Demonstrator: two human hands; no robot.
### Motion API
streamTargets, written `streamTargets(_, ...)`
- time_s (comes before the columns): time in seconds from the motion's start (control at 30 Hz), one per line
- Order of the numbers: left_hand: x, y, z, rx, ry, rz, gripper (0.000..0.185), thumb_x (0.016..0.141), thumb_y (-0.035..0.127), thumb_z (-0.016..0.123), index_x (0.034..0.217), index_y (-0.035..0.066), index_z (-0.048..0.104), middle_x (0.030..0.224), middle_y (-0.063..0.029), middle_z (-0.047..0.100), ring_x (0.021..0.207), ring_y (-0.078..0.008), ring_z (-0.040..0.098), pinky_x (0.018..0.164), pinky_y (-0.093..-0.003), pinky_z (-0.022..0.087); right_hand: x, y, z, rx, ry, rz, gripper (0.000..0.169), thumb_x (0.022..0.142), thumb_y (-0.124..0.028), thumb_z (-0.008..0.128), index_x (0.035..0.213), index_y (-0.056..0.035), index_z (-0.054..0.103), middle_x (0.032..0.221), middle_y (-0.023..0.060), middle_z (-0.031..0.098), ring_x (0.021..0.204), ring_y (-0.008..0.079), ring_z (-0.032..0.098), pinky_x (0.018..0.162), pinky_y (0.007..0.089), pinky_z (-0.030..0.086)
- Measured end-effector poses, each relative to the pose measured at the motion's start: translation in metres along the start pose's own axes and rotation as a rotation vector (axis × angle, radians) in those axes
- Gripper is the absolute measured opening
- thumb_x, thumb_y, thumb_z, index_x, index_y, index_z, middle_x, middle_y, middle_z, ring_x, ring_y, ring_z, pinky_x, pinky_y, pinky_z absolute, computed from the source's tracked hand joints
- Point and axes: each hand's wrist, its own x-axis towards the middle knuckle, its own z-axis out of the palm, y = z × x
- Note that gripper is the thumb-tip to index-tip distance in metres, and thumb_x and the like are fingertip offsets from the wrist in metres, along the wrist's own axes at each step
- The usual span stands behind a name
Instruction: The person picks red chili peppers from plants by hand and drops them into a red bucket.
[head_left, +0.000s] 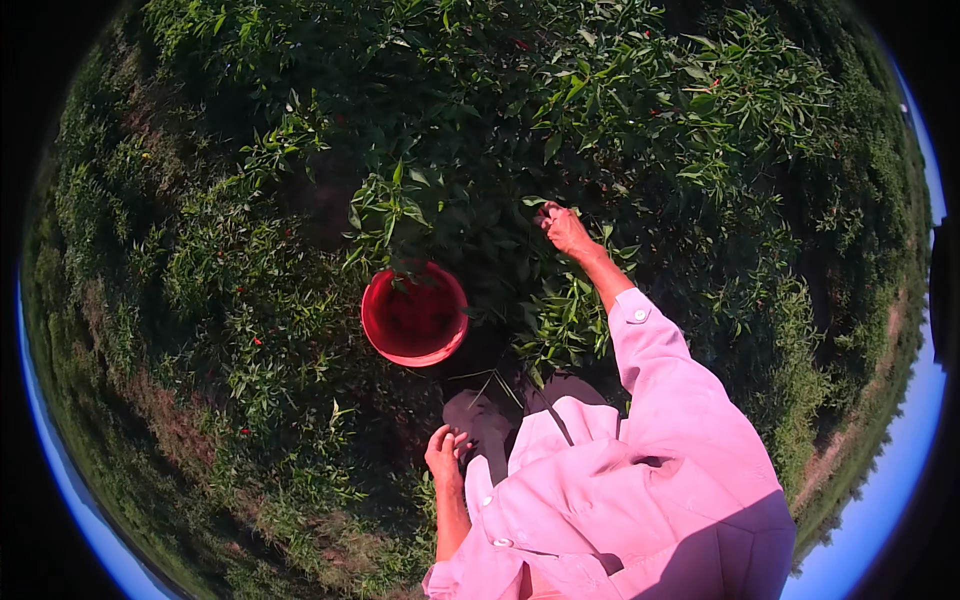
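Note:
My right hand (567, 229) reaches out among the leaves of the pepper plants (574, 315), its fingers bent together at the foliage. A dark red spot shows at its fingertips, too small to make out, and what the fingers hold is hidden. Down beside my thigh, my left hand (447, 448) hangs with its fingers loosely curled and apart, with nothing seen in it. A red bucket (375, 337) stands with its mouth up among the plants, ahead of my left hand. Its shaded inside shows dark red contents that I cannot make out clearly.
Dense pepper plants (720, 97) surround me, with small red peppers (257, 342) scattered among the leaves. Some foliage (390, 210) overhangs the bucket's far rim. Thin grass stems (506, 388) cross in front of my dark trousers (480, 420). A pale dirt strip (832, 450) runs at the right.

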Motion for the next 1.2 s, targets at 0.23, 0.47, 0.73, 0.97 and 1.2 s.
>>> streamTargets(0.23,-0.013,0.0,-0.029,-0.058,0.09,0.058,0.026,0.087,0.005,0.049,0.112,-0.003,0.05,0.102,-0.0168,0.057,0.085,-0.0256,0.062,0.065,-0.0351,0.056,0.031,-0.007,0.054,-0.468,-0.03,-0.256,0.02,0.072,-0.009,0.051,0.091,-0.0048,0.057,0.082,0.0168,0.061,0.076,0.0349,0.059,0.065,0.0423,0.047)
streamTargets(0.47,-0.002,-0.034,-0.053,-0.157,0.139,0.091,0.027,0.086,0.003,0.049,0.111,-0.006,0.049,0.1,-0.0195,0.058,0.083,-0.0281,0.063,0.067,-0.0371,0.055,0.041,0.024,0.073,-0.586,-0.173,-0.314,0.027,0.086,-0.026,0.044,0.102,-0.0089,0.057,0.105,0.0192,0.057,0.097,0.0353,0.055,0.074,0.0426,0.048)
streamTargets(0.73,-0.024,-0.013,-0.032,-0.262,0.134,0.086,0.023,0.082,-0.002,0.048,0.104,0.001,0.055,0.087,-0.014,0.061,0.067,-0.0215,0.062,0.053,-0.0298,0.051,0.108,0.114,0.085,-0.716,-0.228,-0.034,0.024,0.084,-0.017,0.045,0.103,-0.0088,0.059,0.108,0.0157,0.058,0.097,0.03,0.057,0.083,0.0415,0.046)
streamTargets(0.97,0.01,-0.058,-0.093,-0.233,0.082,0.123,0.025,0.086,0.005,0.05,0.11,-0.003,0.051,0.097,-0.0183,0.059,0.08,-0.0262,0.063,0.063,-0.0358,0.056,0.088,0.102,0.09,-0.513,-0.088,0.142,0.018,0.081,-0.015,0.045,0.089,-0.0085,0.06,0.085,0.0096,0.059,0.071,0.0227,0.055,0.058,0.0351,0.043)
streamTargets(1.2,-0.005,-0.071,-0.131,-0.22,0.111,0.095,0.024,0.086,0.007,0.05,0.109,0.0,0.052,0.095,-0.0131,0.06,0.077,-0.0221,0.063,0.061,-0.0318,0.055,-0.005,-0.127,0.097,0.432,-0.173,0.301,0.023,0.085,-0.029,0.051,0.081,-0.0069,0.056,0.061,0.0019,0.051,0.042,0.0087,0.042,0.036,0.024,0.031)
